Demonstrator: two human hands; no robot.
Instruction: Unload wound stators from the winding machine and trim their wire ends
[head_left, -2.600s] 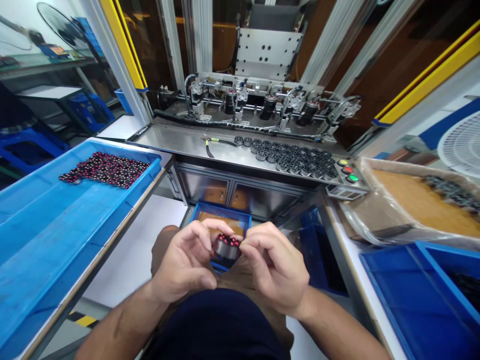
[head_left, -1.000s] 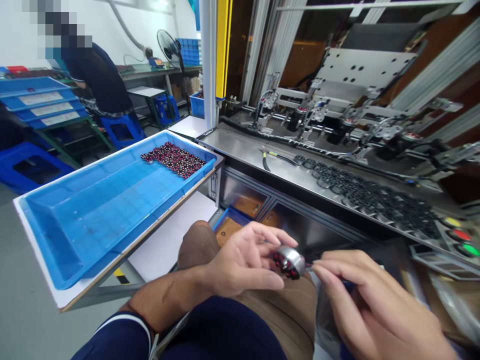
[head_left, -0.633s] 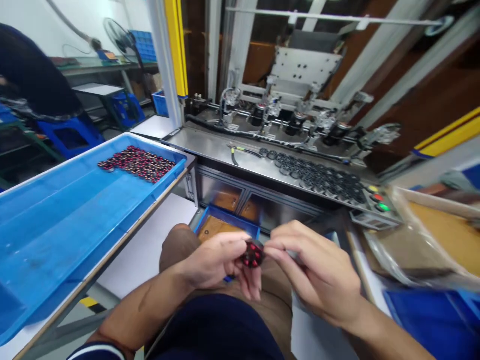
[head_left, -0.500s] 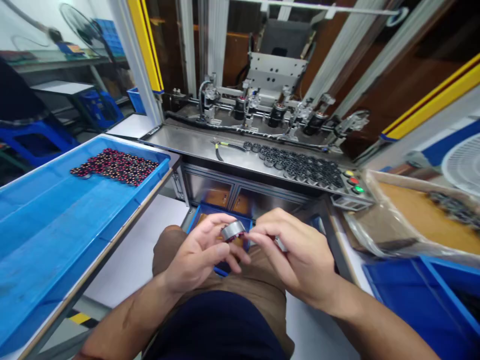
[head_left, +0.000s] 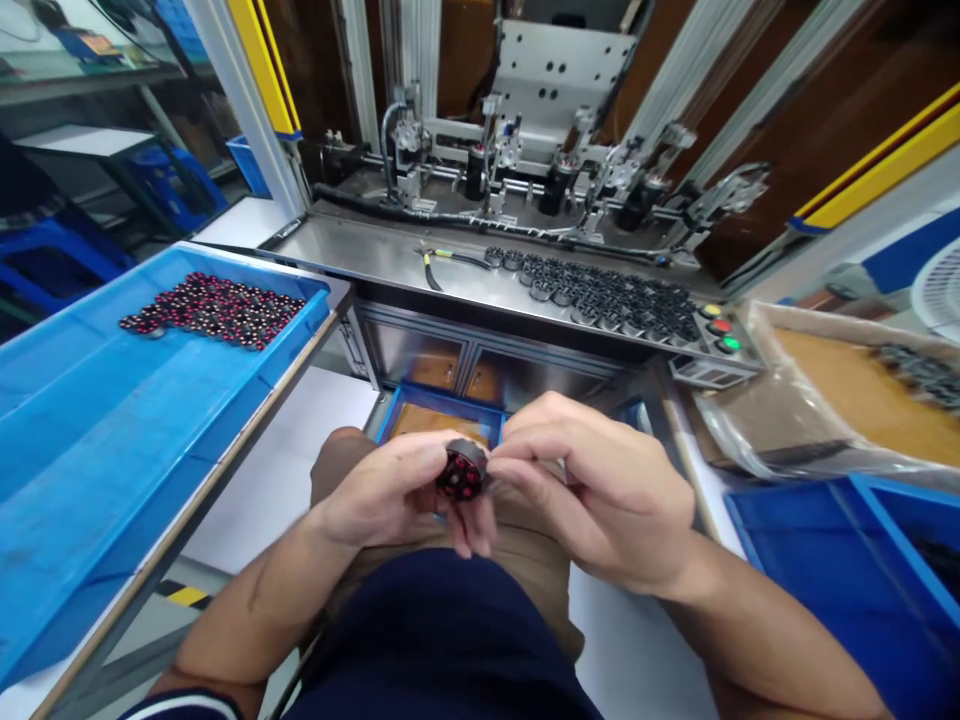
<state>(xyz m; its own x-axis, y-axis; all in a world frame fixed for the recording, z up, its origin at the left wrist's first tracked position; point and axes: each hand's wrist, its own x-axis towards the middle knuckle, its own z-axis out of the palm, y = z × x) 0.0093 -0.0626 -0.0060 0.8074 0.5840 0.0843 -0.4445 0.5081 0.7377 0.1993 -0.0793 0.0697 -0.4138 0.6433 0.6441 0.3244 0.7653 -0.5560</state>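
My left hand (head_left: 397, 490) holds a small motor stator (head_left: 463, 472), a dark grey ring with red and black parts inside, between thumb and fingers above my lap. Its red-dotted open face is turned up toward me. Against the ring's right edge, my right hand (head_left: 600, 490) pinches thumb and forefinger together. Whatever lies between those fingertips is too small or hidden to make out.
On the left stands a blue tray (head_left: 97, 420) with many similar red-dotted stators (head_left: 225, 308). Black ring parts (head_left: 615, 295) and cutters (head_left: 442, 262) lie on the metal ledge before the machine. Push buttons (head_left: 721, 327), a plastic-lined box (head_left: 810, 400) and blue bins (head_left: 810, 560) are at right.
The stator has been turned in my left hand, from its grey outer side to its red-dotted face. My right fingertips stay at its right edge. The camera view has tilted down slightly.
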